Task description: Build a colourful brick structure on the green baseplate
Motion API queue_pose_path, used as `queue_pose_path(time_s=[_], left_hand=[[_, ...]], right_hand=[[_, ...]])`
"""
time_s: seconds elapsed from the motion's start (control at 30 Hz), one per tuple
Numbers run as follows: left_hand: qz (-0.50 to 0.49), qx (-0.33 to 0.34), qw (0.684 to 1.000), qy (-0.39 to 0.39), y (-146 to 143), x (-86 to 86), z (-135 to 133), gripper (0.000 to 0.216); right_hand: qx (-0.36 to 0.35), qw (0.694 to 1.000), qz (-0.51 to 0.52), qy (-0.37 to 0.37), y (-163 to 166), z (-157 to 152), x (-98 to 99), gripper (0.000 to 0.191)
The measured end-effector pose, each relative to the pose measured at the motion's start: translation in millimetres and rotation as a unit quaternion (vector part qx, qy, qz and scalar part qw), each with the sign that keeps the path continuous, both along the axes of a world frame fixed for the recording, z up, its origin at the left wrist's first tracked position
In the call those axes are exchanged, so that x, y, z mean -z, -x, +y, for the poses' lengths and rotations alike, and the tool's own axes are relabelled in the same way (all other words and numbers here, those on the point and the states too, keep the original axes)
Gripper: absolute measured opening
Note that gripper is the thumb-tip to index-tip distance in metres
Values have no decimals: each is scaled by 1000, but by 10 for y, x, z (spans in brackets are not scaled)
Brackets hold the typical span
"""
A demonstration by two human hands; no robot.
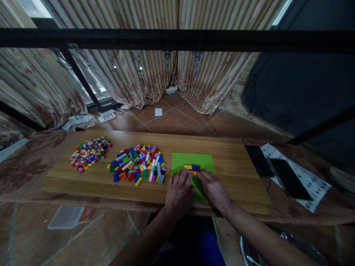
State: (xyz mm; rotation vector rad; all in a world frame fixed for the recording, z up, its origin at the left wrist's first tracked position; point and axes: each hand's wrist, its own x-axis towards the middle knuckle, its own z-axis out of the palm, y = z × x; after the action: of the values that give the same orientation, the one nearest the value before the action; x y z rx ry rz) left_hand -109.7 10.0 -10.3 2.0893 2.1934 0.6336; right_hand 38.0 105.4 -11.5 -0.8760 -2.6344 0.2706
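While left hand [179,192] and right hand [215,187] seemingly seat bricks [192,167] on the plate [191,159], needing even pressure, I cannot tell whether fingers clamp.

Green studded baseplate [179,159], flat on desk [235,177], partly covered. On it, yellow brick [188,167] and blue brick [195,167] end to end; red brick [195,170] showing along near side.
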Motion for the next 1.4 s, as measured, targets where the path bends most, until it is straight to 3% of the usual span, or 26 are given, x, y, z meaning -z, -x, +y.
queue_pose_path(time_s=[0.33,0.53,0.6,0.83,1.13,1.4], left_hand=[[-41,-10,998,-41,34,32,-90,55],[-66,-32,997,-34,164,0,-285,56],[-53,-33,998,-24,171,-23,-313,54],[2,-14,1000,-15,35,-9,-273,50],[28,3,1000,-6,-10,63,-246,47],[33,32,999,-9,27,145,-214,47]], right_hand=[[31,998,47,-11,-14,-40,-2,38],[180,971,154,19,-187,-77,24,38],[196,967,159,22,-249,-112,34,37],[149,983,107,1,-189,-305,71,37],[49,998,17,21,227,-198,-20,48],[-7,999,-36,34,147,-167,98,55]])
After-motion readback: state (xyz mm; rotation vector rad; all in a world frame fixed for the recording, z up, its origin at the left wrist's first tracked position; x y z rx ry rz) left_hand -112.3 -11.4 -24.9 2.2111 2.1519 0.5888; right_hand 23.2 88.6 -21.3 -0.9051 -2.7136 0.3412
